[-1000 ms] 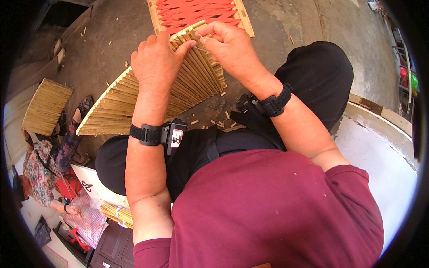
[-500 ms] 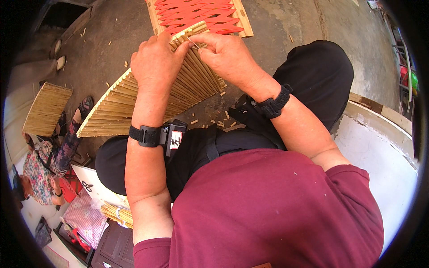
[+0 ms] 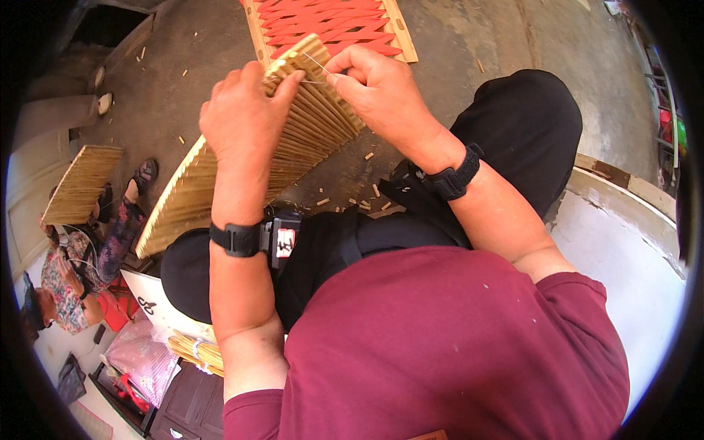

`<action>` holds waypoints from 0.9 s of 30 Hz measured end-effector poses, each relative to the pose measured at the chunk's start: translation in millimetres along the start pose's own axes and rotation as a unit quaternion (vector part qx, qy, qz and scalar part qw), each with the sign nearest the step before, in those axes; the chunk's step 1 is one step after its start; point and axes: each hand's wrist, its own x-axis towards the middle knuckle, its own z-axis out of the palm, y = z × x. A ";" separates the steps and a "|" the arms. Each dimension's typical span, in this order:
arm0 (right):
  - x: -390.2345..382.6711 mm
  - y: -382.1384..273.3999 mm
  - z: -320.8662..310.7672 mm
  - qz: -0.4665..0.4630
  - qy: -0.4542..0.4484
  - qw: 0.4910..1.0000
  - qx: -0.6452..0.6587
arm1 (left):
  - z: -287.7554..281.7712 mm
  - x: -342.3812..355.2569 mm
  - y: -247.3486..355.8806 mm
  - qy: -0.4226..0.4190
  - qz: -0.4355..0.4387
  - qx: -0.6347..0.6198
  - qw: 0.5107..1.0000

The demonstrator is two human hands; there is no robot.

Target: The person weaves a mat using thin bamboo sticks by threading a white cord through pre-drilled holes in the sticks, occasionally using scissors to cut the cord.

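A curved mat (image 3: pixel 312 132) of straw-coloured stalks, laid side by side, spreads out in front of me above my lap. My left hand (image 3: pixel 246 110) is closed on its upper edge, with the thumb on the near face and the fingers over the far side. Just right of that edge, my right hand (image 3: pixel 381 92) pinches a thin, straight, pale needle-like strand (image 3: pixel 316 62) between thumb and forefinger. The strand slants up and left across the top corner of the mat. A second fine line runs near my left thumb; whether it is thread is too small to tell.
A wooden frame with red crossed bands (image 3: pixel 326 26) lies on the floor beyond. Short stalk cuttings (image 3: pixel 359 203) are scattered below the mat. At left, another person (image 3: pixel 70 271) holds a similar mat (image 3: pixel 82 183). A bundle of stalks (image 3: pixel 198 352) lies beside my left elbow.
The mat has tilted more steeply, its left end dropping lower. My left hand has shifted slightly left and down, and my right hand slightly right, opening a gap between them.
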 end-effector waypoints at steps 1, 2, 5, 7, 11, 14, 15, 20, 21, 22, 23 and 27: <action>-0.7 -2.1 -1.2 -0.001 0.001 1.000 0.002 | -3.7 0.4 -3.3 0.031 -0.003 0.017 0.999; -1.9 -4.3 -2.0 0.006 -0.002 1.000 0.014 | -6.6 0.1 -6.1 0.032 -0.001 0.019 0.999; -3.1 -5.4 -1.8 0.022 -0.022 0.999 0.044 | -7.6 -1.7 -10.7 0.054 -0.012 0.027 0.998; -4.6 -6.5 3.2 0.030 -0.043 0.997 0.061 | 0.7 -2.7 -7.7 0.058 -0.003 0.044 0.997; -0.5 -1.7 12.3 -0.024 -0.037 0.999 0.022 | 6.2 0.1 -5.7 0.051 -0.012 0.058 0.997; 0.4 -1.0 12.5 -0.053 -0.025 0.998 -0.016 | 5.8 0.3 -3.3 0.044 -0.019 0.070 0.996; 0.7 -0.8 12.2 -0.063 -0.021 0.997 -0.031 | 5.7 0.6 -2.1 0.038 -0.023 0.073 0.996; 0.3 -1.0 12.3 -0.074 -0.027 0.994 -0.075 | 6.3 0.2 -3.1 0.053 -0.018 0.064 0.996; 0.1 -1.7 11.7 -0.068 -0.034 0.993 -0.090 | 5.8 0.2 -2.7 0.051 -0.021 0.062 0.997; 0.0 -1.8 11.5 -0.068 -0.034 0.993 -0.090 | 5.7 0.1 -2.6 0.050 -0.020 0.062 0.997; 0.3 -2.0 11.1 -0.073 -0.039 0.993 -0.083 | 5.5 0.5 -2.6 0.046 -0.023 0.059 0.997; 0.4 -5.2 10.9 -0.076 -0.053 0.994 -0.063 | 5.0 0.8 -2.1 0.037 -0.035 0.047 0.998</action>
